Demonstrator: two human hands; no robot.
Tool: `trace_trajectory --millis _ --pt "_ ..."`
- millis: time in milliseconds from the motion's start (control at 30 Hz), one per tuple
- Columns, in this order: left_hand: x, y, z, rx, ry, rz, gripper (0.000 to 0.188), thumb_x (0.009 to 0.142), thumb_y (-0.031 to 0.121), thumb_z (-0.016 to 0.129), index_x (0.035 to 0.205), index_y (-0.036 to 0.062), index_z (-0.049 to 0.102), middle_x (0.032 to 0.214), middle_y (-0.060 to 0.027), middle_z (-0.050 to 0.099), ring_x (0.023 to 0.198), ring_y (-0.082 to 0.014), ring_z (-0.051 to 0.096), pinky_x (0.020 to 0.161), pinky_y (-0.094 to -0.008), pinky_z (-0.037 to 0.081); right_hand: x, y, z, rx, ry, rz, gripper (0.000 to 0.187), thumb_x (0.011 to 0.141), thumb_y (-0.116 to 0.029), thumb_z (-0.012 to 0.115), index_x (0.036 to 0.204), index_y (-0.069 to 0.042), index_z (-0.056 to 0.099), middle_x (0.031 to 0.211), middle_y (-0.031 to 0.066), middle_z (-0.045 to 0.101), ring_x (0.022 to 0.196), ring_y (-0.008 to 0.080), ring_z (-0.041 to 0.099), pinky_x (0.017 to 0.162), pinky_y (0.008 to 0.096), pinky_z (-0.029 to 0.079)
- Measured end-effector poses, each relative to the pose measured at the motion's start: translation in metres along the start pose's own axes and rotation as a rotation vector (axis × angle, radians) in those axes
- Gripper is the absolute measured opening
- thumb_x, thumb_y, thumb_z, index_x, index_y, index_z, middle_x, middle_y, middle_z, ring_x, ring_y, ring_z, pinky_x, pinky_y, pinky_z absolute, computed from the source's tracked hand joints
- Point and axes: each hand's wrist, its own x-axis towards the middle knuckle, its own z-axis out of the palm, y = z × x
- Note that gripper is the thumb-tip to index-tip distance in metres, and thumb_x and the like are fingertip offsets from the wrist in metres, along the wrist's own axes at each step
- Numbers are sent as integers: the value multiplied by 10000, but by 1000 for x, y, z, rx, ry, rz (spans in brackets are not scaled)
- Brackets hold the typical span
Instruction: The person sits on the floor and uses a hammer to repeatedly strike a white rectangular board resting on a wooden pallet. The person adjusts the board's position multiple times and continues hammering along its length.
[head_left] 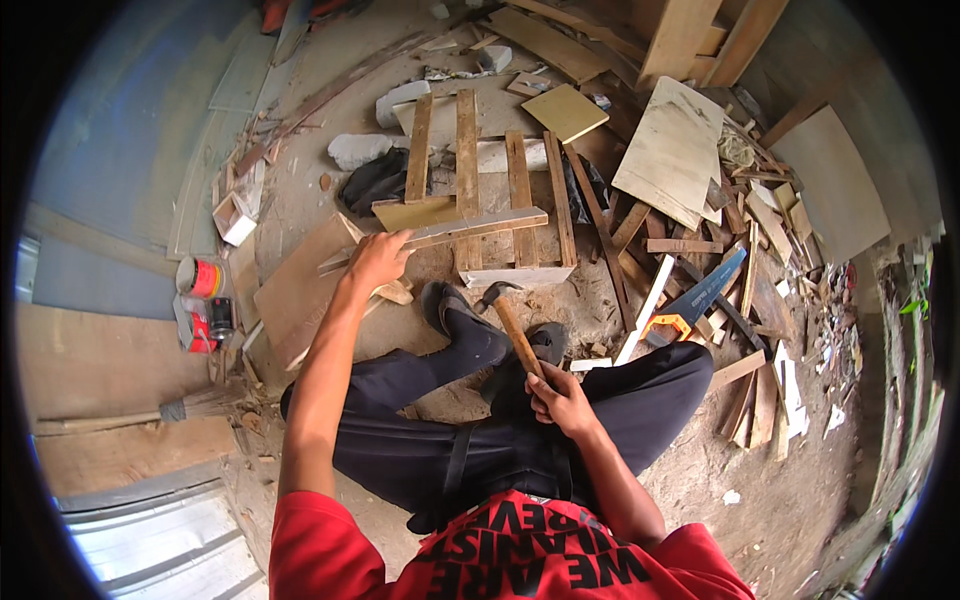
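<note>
My left hand (380,258) is closed around the left part of a long wooden strip (478,226), held crosswise in front of me. The strip passes over several upright-looking slats (467,150) of a small wooden frame on the ground; whether it touches them I cannot tell. In my right hand (562,402) is the wooden handle of a hammer (519,338), its dark head pointing away from me near my feet. A pale board (517,275) forms the near end of the slatted frame.
A handsaw (710,290) with an orange-and-black handle lies on scrap wood at the right. Farther right are large plywood sheets (672,150). Red cans (203,278) stand at the left beside a leaning board (300,285). A black bag (378,186) lies behind the strip.
</note>
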Motion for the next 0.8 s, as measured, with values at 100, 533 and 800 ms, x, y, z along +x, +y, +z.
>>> trace_trajectory --millis 100,533,800 --pt "-10 16 -33 -95 27 92 336 874 167 676 1184 39 656 958 -260 690 937 -439 663 818 -473 537 -11 -30 6 -17 -61 19 195 1048 -235 536 1006 -45 524 821 -14 450 555 41 388 447 221 295" --pt "-39 63 -59 -83 -114 91 371 837 172 691 1140 -39 663 948 -309 675 943 -459 660 832 -468 534 -33 -102 -16 -204 -139 50 199 1034 -217 553 1049 -19 553 793 -18 464 582 46 383 461 224 312" --pt "-38 80 -68 -44 -145 79 344 837 156 688 1136 -12 667 961 -293 675 946 -450 660 819 -478 529 -40 -104 -22 -289 -104 38 191 1024 -227 569 1009 -37 555 765 -28 441 570 41 362 457 220 304"
